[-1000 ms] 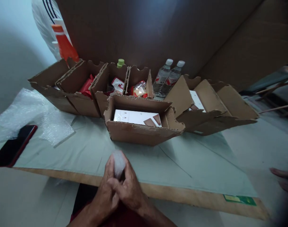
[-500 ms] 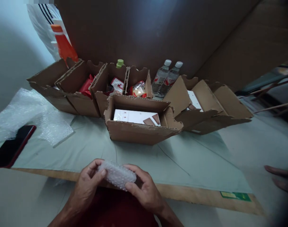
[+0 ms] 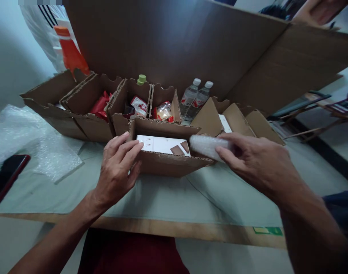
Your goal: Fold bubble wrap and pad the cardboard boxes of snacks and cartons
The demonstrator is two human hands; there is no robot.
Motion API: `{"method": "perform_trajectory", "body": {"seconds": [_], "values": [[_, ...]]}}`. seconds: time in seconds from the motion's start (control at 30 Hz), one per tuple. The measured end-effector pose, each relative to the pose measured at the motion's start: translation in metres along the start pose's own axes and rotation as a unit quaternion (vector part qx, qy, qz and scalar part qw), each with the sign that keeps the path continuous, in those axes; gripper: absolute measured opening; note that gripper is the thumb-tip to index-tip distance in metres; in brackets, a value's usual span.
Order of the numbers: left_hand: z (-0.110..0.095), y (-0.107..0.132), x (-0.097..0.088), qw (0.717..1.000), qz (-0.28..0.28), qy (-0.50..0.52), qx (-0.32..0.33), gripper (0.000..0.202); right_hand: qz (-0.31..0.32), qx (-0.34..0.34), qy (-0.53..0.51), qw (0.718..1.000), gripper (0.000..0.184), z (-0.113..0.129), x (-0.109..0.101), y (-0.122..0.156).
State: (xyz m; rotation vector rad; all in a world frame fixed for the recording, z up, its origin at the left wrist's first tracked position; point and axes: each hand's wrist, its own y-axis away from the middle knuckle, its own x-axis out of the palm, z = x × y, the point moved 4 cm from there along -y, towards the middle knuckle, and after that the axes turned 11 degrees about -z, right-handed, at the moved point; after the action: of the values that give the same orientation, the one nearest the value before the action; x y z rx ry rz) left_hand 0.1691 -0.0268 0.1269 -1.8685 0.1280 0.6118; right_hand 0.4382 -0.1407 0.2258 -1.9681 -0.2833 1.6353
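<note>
My right hand point(image 3: 245, 160) grips a small bundle of bubble wrap point(image 3: 206, 146) above the right end of the front cardboard box point(image 3: 168, 167). What the wrap encloses, if anything, cannot be made out. Inside that box lies a white carton point(image 3: 161, 144) with brown patches on its right end. My left hand point(image 3: 119, 163) is at the box's left end, its fingers apart and reaching over the rim, with the fingertips at the carton's left edge. It holds nothing.
Behind stand cardboard bins point(image 3: 91, 127) with red packets, and more bins point(image 3: 239, 118) at right. Two water bottles point(image 3: 189, 99) and an orange bottle point(image 3: 69, 51) stand at the back. Loose bubble wrap point(image 3: 56, 156) and a phone point(image 3: 8, 180) lie at left. A person's arm point(image 3: 319, 11) shows top right.
Both hands have moved up from the table's front edge. The right carried the bubble-wrap bundle to the front box's right end; the left let go of it and reached the box's left end.
</note>
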Motion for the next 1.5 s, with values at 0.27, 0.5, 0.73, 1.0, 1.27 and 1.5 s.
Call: {"method": "perform_trajectory", "body": {"seconds": [0.27, 0.5, 0.73, 1.0, 1.27, 1.5], "values": [[-0.003, -0.001, 0.002, 1.000, -0.018, 0.020, -0.004, 0.036, 0.284, -0.113, 0.040, 0.951, 0.018, 0.026, 0.049, -0.049], [-0.005, -0.001, 0.005, 0.999, -0.020, 0.046, 0.007, 0.036, 0.313, -0.134, -0.037, 0.940, 0.019, 0.042, 0.067, -0.041], [-0.003, 0.003, 0.002, 0.998, -0.029, 0.056, -0.021, 0.065, 0.228, -0.126, -0.065, 0.963, 0.014, 0.027, 0.047, -0.026], [0.026, 0.081, 0.011, 0.911, 0.007, 0.189, -0.367, 0.081, 0.006, 0.127, -0.264, 0.956, 0.034, -0.025, 0.032, 0.081], [0.008, 0.081, 0.049, 0.831, 0.056, 0.297, -0.467, 0.069, 0.037, 0.280, -0.393, 0.875, 0.032, 0.025, 0.121, 0.120], [0.010, 0.138, -0.053, 0.816, -0.012, 0.174, -0.551, 0.064, 0.024, 0.197, -0.491, 0.848, 0.032, 0.103, 0.084, 0.136]]}}
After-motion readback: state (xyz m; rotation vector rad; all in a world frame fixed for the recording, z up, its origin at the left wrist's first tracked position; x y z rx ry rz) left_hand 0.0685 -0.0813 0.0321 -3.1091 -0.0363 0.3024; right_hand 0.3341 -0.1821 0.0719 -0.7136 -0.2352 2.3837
